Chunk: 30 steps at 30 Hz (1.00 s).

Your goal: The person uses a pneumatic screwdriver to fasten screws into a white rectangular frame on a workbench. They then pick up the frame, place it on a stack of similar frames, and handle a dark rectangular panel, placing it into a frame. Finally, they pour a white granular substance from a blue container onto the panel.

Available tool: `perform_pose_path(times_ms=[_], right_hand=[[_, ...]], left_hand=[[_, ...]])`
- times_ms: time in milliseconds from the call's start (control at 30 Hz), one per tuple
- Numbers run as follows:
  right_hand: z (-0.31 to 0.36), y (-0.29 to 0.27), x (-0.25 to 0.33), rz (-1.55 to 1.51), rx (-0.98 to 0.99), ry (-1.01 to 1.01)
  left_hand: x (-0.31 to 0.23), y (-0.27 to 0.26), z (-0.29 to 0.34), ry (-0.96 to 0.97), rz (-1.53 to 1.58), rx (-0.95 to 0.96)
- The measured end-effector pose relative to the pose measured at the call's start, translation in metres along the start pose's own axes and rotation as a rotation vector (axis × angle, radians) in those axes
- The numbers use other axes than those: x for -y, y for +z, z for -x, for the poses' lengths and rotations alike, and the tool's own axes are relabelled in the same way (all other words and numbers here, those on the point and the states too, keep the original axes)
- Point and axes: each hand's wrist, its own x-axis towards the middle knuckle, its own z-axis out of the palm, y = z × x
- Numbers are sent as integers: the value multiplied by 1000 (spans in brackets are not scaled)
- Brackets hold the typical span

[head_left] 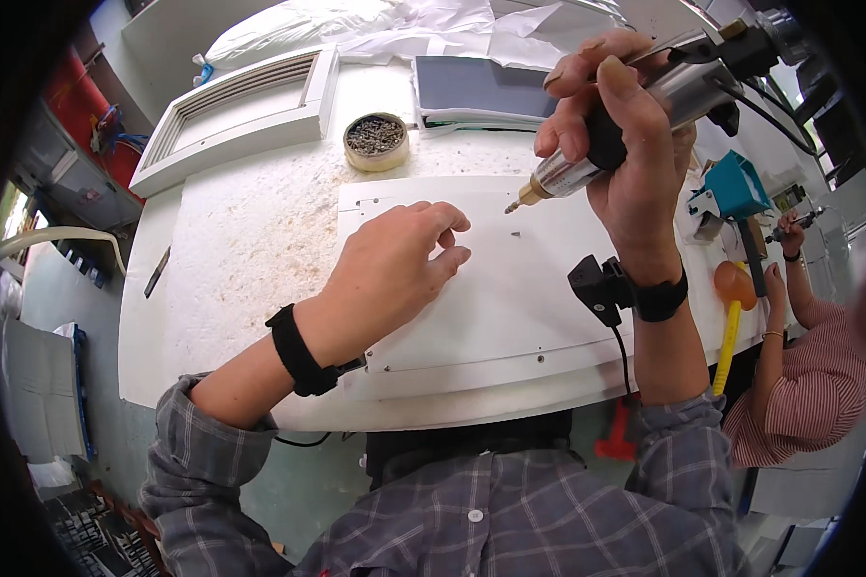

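My right hand [635,144] is wrapped round a silver power screwdriver [688,91], which slants down to the left. Its bit hangs above a white panel [491,317] lying on the table. Just below the bit, a small screw [516,234] rests on the panel. My left hand [394,255] hovers over the panel's left part, thumb and index finger apart with nothing between them; the other fingers are curled and partly hidden. Beyond it stands a round tub [402,160] full of small screws. A few screw heads show along the panel's edges.
At the back left lies a white slatted frame [303,123]; a dark folder [491,91] sits right of the tub. A mallet with a yellow handle [729,346] and a teal container [738,185] are on the right. Beyond them, another person [808,385] holds a tool.
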Motion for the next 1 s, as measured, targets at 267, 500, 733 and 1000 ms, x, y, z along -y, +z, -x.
perform_pose_path(times_ms=[267,500,733,1000], right_hand=[[29,-38,15,24,-197,47],[36,-52,15,-17,-243,75],[26,-43,17,-181,-242,40],[6,3,9,-415,-238,123]], left_hand=[[-13,57,-62,158,-275,3],[-17,73,-68,259,-542,34],[-24,37,-42,67,-44,65],[6,-8,19,-229,847,38]])
